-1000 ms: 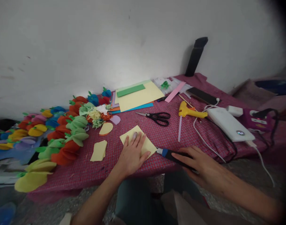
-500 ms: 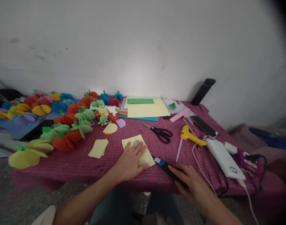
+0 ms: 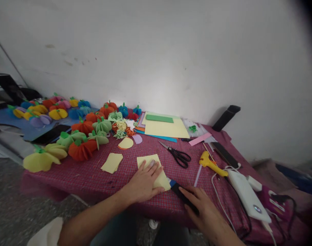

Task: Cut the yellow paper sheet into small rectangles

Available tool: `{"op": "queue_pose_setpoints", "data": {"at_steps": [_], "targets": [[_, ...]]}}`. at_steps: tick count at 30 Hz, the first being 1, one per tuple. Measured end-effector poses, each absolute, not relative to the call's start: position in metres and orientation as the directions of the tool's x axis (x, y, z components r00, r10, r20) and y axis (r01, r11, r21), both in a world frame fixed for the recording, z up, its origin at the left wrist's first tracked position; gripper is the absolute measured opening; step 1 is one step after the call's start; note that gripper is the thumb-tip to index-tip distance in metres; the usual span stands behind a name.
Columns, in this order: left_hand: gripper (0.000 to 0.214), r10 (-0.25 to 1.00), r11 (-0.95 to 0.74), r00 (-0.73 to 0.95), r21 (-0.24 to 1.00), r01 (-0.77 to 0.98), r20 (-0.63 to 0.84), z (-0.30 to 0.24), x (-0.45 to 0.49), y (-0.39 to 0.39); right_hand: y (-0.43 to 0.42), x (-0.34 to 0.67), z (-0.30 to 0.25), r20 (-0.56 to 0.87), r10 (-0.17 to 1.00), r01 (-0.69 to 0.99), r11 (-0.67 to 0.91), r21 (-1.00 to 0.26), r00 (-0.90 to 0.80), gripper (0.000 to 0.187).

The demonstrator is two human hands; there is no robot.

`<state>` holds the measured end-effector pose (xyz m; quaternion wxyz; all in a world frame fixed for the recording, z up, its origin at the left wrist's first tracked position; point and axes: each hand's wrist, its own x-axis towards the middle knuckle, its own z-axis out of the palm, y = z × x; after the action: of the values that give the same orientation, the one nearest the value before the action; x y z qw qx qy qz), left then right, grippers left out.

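Note:
My left hand (image 3: pixel 145 181) lies flat with spread fingers on a pale yellow paper sheet (image 3: pixel 161 180), pressing it to the checked cloth. My right hand (image 3: pixel 203 208) is wrapped round the black and blue handle of a utility knife (image 3: pixel 183 195). Its front end meets the sheet's right edge, and the blade is hidden there. Left of the sheet is a small stack of yellow paper pieces (image 3: pixel 112 163). Black-handled scissors (image 3: pixel 178 155) rest beyond the sheet, points toward the wall.
A yellow glue gun (image 3: pixel 211 163) with a cable, a white power bank (image 3: pixel 248 194) and a purple power strip (image 3: pixel 275 201) sit on the right. Coloured paper sheets (image 3: pixel 166 129) lie near the wall. Several paper pumpkins (image 3: pixel 83 149) crowd the left side.
The knife has moved in toward the sheet's right edge, and its blade no longer shows. My left hand stays on the paper. The camera view has shifted and tilted.

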<state>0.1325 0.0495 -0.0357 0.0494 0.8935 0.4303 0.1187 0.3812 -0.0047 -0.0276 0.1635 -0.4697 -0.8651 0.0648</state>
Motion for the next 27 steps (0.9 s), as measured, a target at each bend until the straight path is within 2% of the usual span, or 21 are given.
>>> {"op": "queue_pose_setpoints", "data": {"at_steps": [11,16,22,27], "targets": [[0.068,0.785,-0.620,0.593,0.217,0.754,0.180,-0.034,0.133,0.050,-0.004,0.391,-0.031,0.210,0.851,0.811,0.524,-0.260,-0.482,0.043],[0.059,0.807,-0.584,0.542,0.180,0.792,0.233,-0.027,0.131,0.068,-0.003,0.392,-0.034,0.195,0.862,0.814,0.506,-0.287,-0.467,0.045],[0.065,0.809,-0.587,0.567,0.180,0.789,0.154,-0.041,0.126,0.087,-0.001,0.395,-0.043,0.193,0.870,0.813,0.493,-0.309,-0.454,0.047],[0.067,0.806,-0.592,0.572,0.179,0.786,0.154,-0.047,0.126,0.087,0.004,0.387,-0.042,0.200,0.874,0.813,0.486,-0.322,-0.443,0.047]]}}
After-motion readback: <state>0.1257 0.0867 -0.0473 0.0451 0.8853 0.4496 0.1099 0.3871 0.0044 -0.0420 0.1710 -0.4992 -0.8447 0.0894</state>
